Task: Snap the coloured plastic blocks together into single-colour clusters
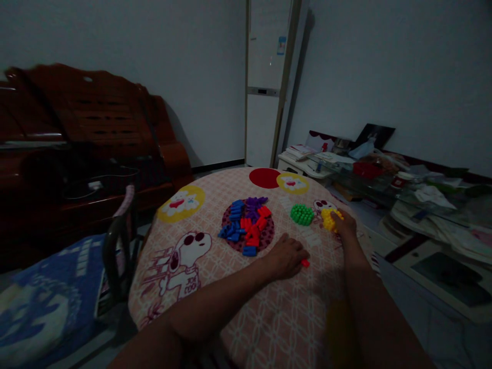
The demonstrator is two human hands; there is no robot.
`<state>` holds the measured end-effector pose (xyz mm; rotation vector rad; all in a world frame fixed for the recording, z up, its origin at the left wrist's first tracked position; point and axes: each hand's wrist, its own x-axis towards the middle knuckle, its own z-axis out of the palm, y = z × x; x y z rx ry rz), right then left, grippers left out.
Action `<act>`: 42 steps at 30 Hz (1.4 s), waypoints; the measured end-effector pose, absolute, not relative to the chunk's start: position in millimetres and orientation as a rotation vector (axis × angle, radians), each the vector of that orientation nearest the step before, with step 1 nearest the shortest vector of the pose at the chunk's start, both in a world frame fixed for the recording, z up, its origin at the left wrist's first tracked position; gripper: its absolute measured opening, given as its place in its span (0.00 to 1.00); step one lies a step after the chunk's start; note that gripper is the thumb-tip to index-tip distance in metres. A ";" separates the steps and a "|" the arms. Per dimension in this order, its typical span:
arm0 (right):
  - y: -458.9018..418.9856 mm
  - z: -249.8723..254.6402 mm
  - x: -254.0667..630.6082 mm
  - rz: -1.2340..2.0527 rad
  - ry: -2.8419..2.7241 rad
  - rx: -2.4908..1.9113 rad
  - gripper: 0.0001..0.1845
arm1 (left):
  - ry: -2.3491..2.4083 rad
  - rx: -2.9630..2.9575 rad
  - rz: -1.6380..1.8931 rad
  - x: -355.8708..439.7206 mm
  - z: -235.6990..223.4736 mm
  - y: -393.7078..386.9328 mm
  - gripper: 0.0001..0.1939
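Note:
My left hand [285, 256] rests low over the tablecloth with its fingers curled. A small red plastic piece [305, 263] pokes out at its fingertips. Farther right, my right hand [346, 225] grips the edge of a yellow bead cluster [329, 219], the thumb lying on top. A green bead cluster [302, 214] sits just left of the yellow one, untouched. Beyond my left hand, loose plastic pieces lie on a dark dotted circle: blue pieces [233, 231], purple pieces [254, 206] and red pieces [252, 233]. One blue piece [249, 251] lies at the circle's near edge.
The round table [269, 318] has a patterned cloth with cartoon prints. A chair [115, 251] with a blue cloth stands at the left, near a wooden sofa [96, 118]. Along the right runs a cluttered glass-topped table [392, 184]. A tall white cabinet-like unit [263, 123] stands behind.

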<state>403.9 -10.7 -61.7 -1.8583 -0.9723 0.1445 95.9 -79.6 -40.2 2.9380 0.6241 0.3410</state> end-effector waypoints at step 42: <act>43.1 -46.4 244.4 0.817 -1.190 -1.241 0.28 | 1.177 2.818 0.218 35.6 -10.2 -37.8 0.33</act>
